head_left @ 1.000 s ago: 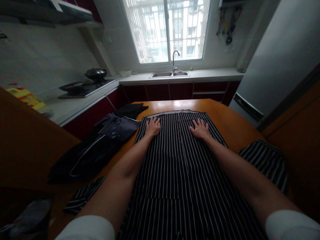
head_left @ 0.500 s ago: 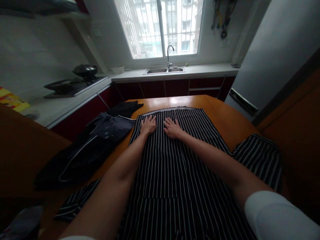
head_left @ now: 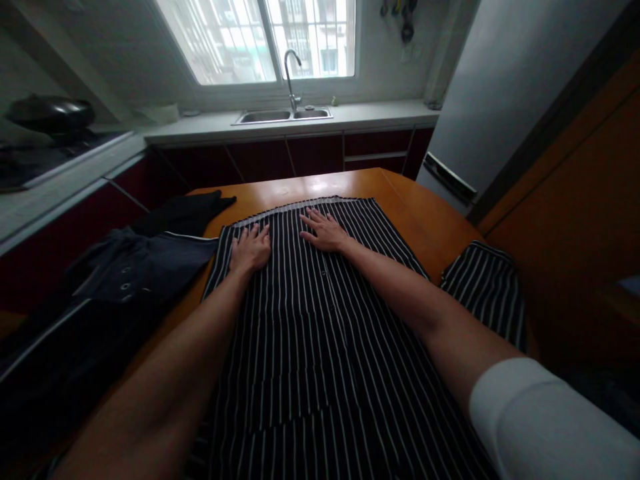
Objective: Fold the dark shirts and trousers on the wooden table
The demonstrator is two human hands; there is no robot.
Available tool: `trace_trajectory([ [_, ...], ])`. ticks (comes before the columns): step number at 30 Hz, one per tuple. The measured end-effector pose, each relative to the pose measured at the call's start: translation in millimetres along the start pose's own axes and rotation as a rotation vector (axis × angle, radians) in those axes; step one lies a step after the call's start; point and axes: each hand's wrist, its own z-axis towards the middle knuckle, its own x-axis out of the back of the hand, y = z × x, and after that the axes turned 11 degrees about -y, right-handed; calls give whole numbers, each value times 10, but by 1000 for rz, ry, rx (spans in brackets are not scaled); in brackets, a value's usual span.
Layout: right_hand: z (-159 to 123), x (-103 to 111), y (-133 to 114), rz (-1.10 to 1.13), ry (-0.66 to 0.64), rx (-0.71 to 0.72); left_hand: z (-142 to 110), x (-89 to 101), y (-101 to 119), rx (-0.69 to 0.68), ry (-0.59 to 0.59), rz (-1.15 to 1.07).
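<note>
A black shirt with white stripes (head_left: 295,333) lies spread over the wooden table, its hem toward the far edge and buttons showing down the middle. My left hand (head_left: 251,249) rests flat on the cloth near its far left corner, fingers stretched out. Farther right, my right hand (head_left: 324,230) lies on the shirt close to the hem, palm down with fingers spread. Neither hand grips anything. One striped sleeve (head_left: 487,287) reaches out to the right, partly past my right forearm.
Dark clothing with white piping (head_left: 135,273) is heaped on the left side of the wooden table (head_left: 415,213). Beyond the table are a counter with a sink (head_left: 285,116) and tap, a stove with a wok (head_left: 50,115) at left, and a fridge (head_left: 465,100) at right.
The view has turned to the right and downward. My hands have moved farther apart on the shirt, the right one nearer the hem. Both stay flat on the cloth.
</note>
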Motion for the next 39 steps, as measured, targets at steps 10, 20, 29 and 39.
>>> trace_trajectory([
  [10,40,-39,17,72,71,0,54,-19,-28,-7,10,-5],
  [20,-35,-9,4,170,145,8,-60,52,77,9,-17,-38],
  [29,-57,-46,75,221,104,-18,-97,34,141,43,-36,-16],
  [39,-37,-70,114,194,128,4,-110,57,177,43,-47,-51],
])
